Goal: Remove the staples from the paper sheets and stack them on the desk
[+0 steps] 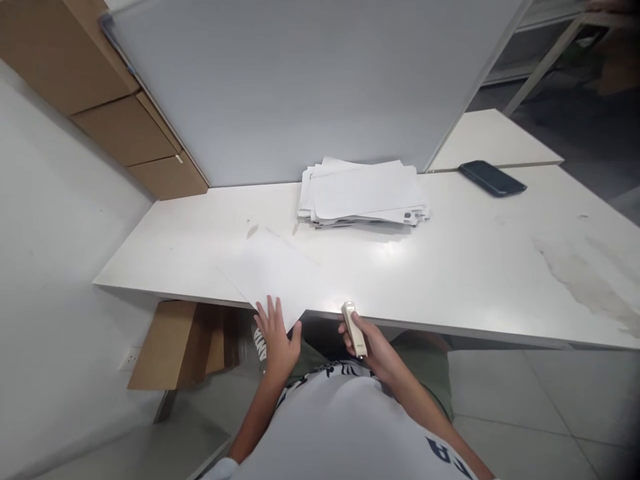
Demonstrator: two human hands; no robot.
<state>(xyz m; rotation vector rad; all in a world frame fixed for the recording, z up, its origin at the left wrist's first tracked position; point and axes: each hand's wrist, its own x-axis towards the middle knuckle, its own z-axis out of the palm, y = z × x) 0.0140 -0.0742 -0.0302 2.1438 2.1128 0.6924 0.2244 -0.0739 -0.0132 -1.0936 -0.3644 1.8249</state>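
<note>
My left hand (277, 335) lies with its fingers stretched out on a white sheet of paper (275, 267). The sheet is turned at an angle on the table, and its near corner sticks out past the front edge. In my right hand (373, 341) is a cream-coloured stapler (355, 330), held upright-slanted at the table's front edge with the fingers wrapped round it. The stapler and the sheet are apart. Behind them, a stack of white papers (365, 190) with uneven edges rests against the grey panel.
A dark phone-like object (493, 178) lies on the white table (475, 267) at the right. Cardboard boxes (125, 127) stand at the back left beside the grey panel (310, 87). An open cardboard box (167, 343) is under the table's left end.
</note>
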